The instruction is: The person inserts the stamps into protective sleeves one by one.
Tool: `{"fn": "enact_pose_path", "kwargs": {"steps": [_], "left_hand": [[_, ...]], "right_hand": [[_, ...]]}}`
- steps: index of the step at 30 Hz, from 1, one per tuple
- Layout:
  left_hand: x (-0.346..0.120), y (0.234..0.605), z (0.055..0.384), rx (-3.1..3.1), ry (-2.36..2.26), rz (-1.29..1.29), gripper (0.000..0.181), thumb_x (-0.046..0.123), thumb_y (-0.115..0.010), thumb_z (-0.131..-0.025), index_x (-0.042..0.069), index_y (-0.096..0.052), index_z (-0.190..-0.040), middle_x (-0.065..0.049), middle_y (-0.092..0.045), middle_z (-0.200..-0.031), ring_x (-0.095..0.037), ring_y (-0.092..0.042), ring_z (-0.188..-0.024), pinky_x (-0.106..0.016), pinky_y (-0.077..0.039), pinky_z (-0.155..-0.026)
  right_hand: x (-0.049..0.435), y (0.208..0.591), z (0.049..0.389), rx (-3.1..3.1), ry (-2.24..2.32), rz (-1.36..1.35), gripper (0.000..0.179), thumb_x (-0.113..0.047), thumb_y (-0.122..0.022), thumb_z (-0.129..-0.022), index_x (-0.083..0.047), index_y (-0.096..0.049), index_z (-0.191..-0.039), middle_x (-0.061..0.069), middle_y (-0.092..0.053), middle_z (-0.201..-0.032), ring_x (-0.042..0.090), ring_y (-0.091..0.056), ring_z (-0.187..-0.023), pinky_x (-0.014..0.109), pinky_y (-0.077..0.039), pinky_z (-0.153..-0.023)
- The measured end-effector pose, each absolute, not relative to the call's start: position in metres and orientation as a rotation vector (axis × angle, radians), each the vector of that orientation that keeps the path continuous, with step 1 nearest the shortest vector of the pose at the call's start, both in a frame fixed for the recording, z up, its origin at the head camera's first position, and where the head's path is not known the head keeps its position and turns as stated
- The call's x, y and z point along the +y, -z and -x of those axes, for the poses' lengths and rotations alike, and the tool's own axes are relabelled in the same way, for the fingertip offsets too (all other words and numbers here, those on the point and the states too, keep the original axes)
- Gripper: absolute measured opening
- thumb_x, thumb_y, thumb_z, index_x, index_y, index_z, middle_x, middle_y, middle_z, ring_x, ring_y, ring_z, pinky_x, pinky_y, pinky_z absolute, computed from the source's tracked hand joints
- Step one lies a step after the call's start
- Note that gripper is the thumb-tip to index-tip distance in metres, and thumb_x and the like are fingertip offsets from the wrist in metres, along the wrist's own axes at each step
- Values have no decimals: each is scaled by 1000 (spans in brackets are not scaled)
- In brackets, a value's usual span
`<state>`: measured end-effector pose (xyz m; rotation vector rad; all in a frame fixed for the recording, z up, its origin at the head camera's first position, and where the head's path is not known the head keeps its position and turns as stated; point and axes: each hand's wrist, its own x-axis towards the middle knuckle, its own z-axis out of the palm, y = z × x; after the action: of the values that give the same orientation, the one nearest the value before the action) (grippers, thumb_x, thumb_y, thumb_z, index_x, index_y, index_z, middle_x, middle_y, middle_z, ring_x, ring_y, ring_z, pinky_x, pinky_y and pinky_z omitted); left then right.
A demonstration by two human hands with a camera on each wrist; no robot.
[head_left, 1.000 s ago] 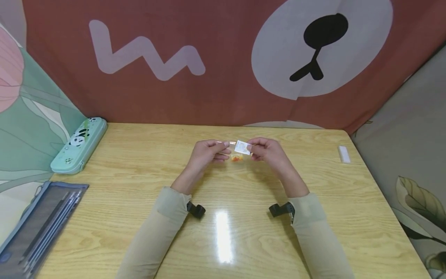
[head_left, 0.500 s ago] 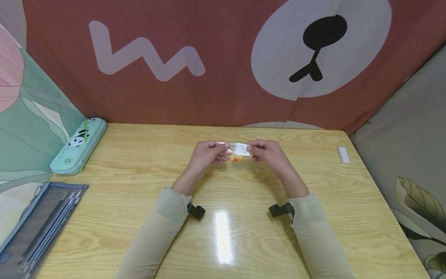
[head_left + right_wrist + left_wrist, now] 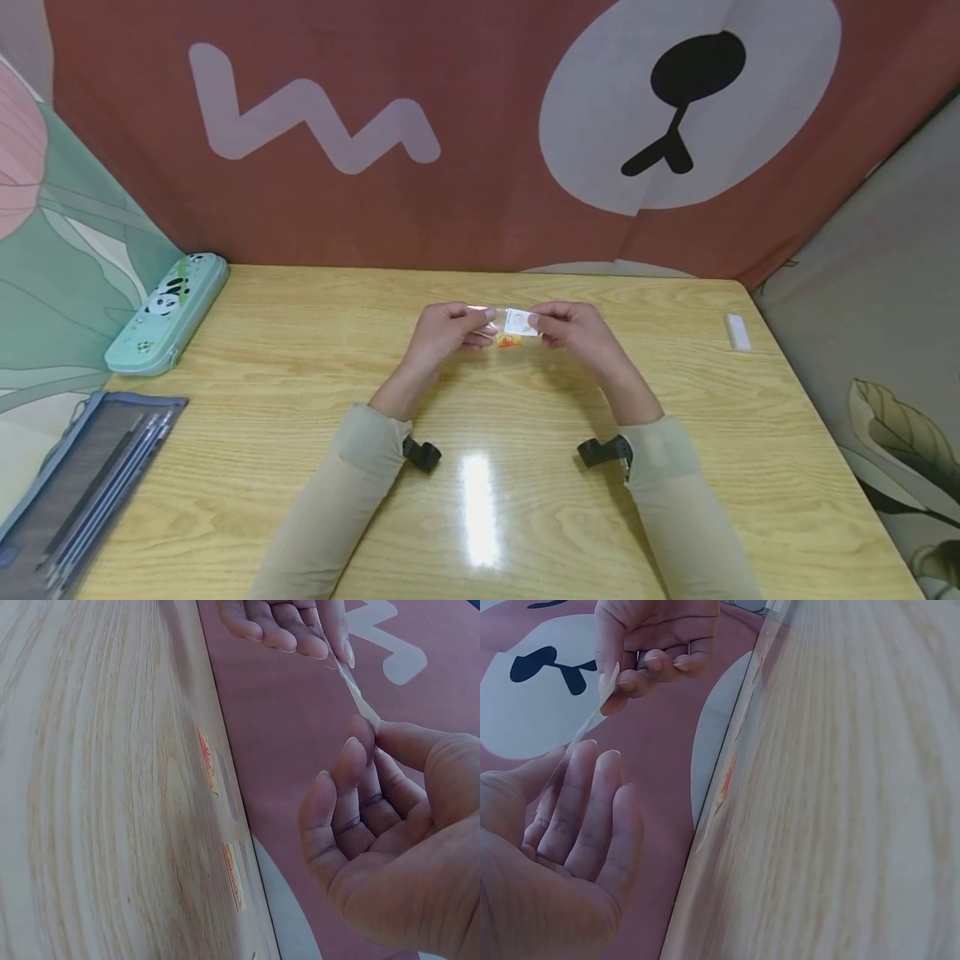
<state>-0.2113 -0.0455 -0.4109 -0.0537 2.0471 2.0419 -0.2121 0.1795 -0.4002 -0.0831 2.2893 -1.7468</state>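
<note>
A small clear plastic packet point(image 3: 500, 317) with a white printed square point(image 3: 517, 322) at one end spans the gap between both hands, raised over the far part of the table. My left hand point(image 3: 447, 327) pinches its clear end between thumb and forefinger. At the white end, the thumb and forefinger of my right hand point(image 3: 573, 325) grip it. Seen edge-on in the right wrist view, the packet point(image 3: 360, 701) looks thin and flat. Below the hands an orange and yellow wrapper point(image 3: 509, 341) lies on the table; the right wrist view shows two such orange-printed pieces point(image 3: 208, 761).
A wooden table point(image 3: 525, 508) reaches back to a red-brown cloth point(image 3: 480, 208). On the left are a mint panda pencil case point(image 3: 167, 308) and a mesh pouch point(image 3: 105, 475) with several pens or pencils. A small white block point(image 3: 738, 332) lies near the right edge.
The white end of the packet has turned from slightly tilted to nearly level and dipped a little. Both hands have kept their grip and almost the same place.
</note>
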Motion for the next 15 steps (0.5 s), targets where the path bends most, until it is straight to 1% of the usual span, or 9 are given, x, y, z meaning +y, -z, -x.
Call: {"fn": "enact_pose_path", "kwargs": {"steps": [5, 7, 10, 12, 15], "left_hand": [[-44, 412, 211, 2044, -2037, 43, 24, 18, -75, -93, -2, -75, -104, -25, -76, -100, -12, -73, -64, -50, -63, -86], [-43, 412, 212, 2045, -2032, 40, 20, 17, -74, -93, -1, -76, -104, -20, -77, -95, -11, -73, -64, -46, -64, -83], [-43, 413, 212, 2050, -2021, 35, 20, 17, -74, -94, 0, -77, -105, -15, -78, -90, -11, -73, -64, -44, -64, -82], [-42, 413, 212, 2058, -2007, 35, 21, 18, -73, -94, 2, -77, -107, -12, -78, -91, -12, -73, -66, -44, -64, -82], [-42, 413, 212, 2070, -1982, 34, 22, 18, -72, -95, 3, -76, -111, -10, -78, -96, -11, -73, -67, -48, -63, -86]], "right_hand": [[180, 401, 212, 2288, 1752, 88, 33, -18, -64, -100, 7, -67, -122, -5, -64, -95, 14, -61, -79, 21, -56, -73], [180, 401, 212, 2286, 1754, 91, 33, -18, -64, -101, 7, -67, -122, -5, -64, -95, 13, -60, -78, 21, -56, -73], [180, 401, 212, 2287, 1758, 100, 33, -18, -63, -101, 6, -67, -122, -6, -64, -93, 12, -59, -75, 22, -56, -73], [179, 400, 211, 2287, 1762, 101, 32, -20, -64, -101, 5, -67, -122, -6, -64, -92, 13, -59, -75, 24, -57, -74], [179, 401, 211, 2290, 1762, 101, 32, -21, -64, -101, 3, -68, -122, -5, -63, -92, 14, -59, -76, 27, -58, -76]]}}
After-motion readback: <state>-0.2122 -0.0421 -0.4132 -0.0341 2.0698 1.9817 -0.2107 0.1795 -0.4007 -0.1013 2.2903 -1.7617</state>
